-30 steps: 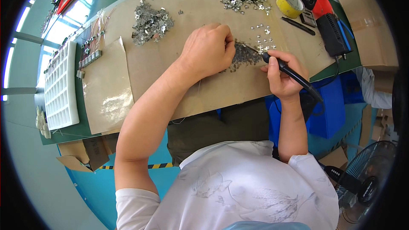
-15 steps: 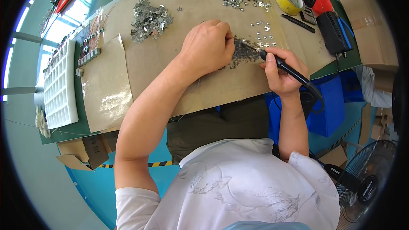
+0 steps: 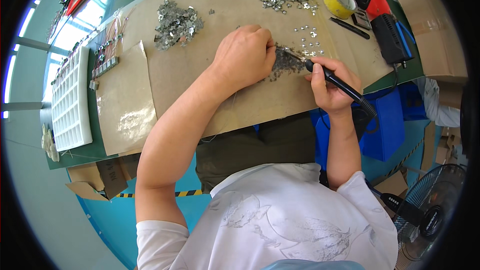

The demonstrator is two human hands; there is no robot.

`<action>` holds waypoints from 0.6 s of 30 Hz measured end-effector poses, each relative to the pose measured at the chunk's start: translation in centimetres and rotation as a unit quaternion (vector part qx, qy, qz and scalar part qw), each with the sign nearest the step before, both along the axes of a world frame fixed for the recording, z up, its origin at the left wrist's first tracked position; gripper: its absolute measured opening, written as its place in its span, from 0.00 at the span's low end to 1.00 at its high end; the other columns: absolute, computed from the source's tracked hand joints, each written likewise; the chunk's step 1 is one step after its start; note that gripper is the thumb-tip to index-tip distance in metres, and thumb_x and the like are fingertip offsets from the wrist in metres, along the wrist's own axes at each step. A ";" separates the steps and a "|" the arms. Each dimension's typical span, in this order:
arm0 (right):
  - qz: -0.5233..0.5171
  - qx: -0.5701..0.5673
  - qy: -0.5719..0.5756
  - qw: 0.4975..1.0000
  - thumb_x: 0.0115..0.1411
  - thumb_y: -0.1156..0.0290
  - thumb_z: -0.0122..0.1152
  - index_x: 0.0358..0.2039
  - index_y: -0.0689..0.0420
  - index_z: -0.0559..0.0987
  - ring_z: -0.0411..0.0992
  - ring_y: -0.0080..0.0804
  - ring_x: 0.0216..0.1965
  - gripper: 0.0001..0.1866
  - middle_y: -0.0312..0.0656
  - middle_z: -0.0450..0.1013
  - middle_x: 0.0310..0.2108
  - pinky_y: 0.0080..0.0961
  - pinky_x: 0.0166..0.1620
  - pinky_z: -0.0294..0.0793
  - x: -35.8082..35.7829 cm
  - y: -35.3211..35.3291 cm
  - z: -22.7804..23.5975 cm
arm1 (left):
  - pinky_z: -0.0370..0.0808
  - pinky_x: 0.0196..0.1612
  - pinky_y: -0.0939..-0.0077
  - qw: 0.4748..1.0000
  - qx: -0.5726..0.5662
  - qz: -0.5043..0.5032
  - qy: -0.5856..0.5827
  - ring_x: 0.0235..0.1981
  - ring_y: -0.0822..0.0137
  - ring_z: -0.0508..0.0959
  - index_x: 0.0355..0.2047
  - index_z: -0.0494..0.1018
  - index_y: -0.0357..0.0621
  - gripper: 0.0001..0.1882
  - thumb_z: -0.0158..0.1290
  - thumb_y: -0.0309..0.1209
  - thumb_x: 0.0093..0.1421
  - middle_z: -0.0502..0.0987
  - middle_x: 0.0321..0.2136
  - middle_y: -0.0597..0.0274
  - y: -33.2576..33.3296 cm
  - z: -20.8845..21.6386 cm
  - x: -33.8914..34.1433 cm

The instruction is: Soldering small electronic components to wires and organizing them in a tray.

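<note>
Pinched pen-fashion in the right hand (image 3: 334, 90), a black soldering iron (image 3: 344, 85) slants leftward, probably for fine control. Curled fingers hide whether the left hand (image 3: 245, 54) holds anything. Brown sheeting (image 3: 255, 102) covers the green table (image 3: 102, 145), presumably protecting it; dark bits (image 3: 286, 65) lie between the hands, with loose silver pieces (image 3: 313, 35) beyond, within easy reach.

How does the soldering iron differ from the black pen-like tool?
The soldering iron is in the right hand; the pen-like tool lies on the brown sheet. The soldering iron has a cable; the pen-like tool shows none. The soldering iron looks larger than the pen-like tool. Both are slim and mostly black.
</note>
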State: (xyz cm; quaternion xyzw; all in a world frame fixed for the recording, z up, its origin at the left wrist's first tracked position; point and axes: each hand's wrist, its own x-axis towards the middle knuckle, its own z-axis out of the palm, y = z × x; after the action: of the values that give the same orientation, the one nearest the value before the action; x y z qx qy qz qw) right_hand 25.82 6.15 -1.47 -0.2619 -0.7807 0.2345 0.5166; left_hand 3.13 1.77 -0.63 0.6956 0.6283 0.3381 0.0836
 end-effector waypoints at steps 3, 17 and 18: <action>-0.002 0.015 -0.011 1.000 0.57 0.80 0.68 0.35 0.63 0.84 0.75 0.22 0.21 0.05 0.39 0.79 0.24 0.18 0.27 0.73 0.0 0.1 0.1 | 0.79 0.38 0.59 1.000 -0.001 0.004 0.003 0.32 0.53 0.83 0.31 0.80 0.38 0.07 0.60 0.29 0.58 0.81 0.30 0.53 -0.1 0.1 0.0; 0.002 0.034 -0.010 0.999 0.57 0.79 0.69 0.35 0.62 0.84 0.75 0.23 0.21 0.05 0.39 0.80 0.24 0.19 0.26 0.73 -0.1 0.1 0.2 | 0.79 0.39 0.59 1.000 -0.010 -0.001 0.017 0.34 0.52 0.82 0.32 0.81 0.39 0.07 0.61 0.30 0.59 0.80 0.30 0.54 0.0 0.1 0.1; 0.000 0.034 -0.012 0.999 0.57 0.80 0.69 0.35 0.62 0.84 0.75 0.24 0.21 0.05 0.40 0.80 0.24 0.20 0.27 0.74 -0.1 0.2 0.2 | 0.79 0.40 0.59 1.000 -0.007 -0.005 0.017 0.34 0.52 0.82 0.32 0.81 0.39 0.07 0.61 0.30 0.60 0.80 0.31 0.54 0.0 0.1 0.2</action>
State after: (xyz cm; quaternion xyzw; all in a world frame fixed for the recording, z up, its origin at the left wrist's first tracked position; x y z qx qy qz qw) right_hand 25.74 6.34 -1.27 -0.2474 -0.7940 0.2047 0.5162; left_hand 3.29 1.78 -0.51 0.7038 0.6286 0.3214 0.0789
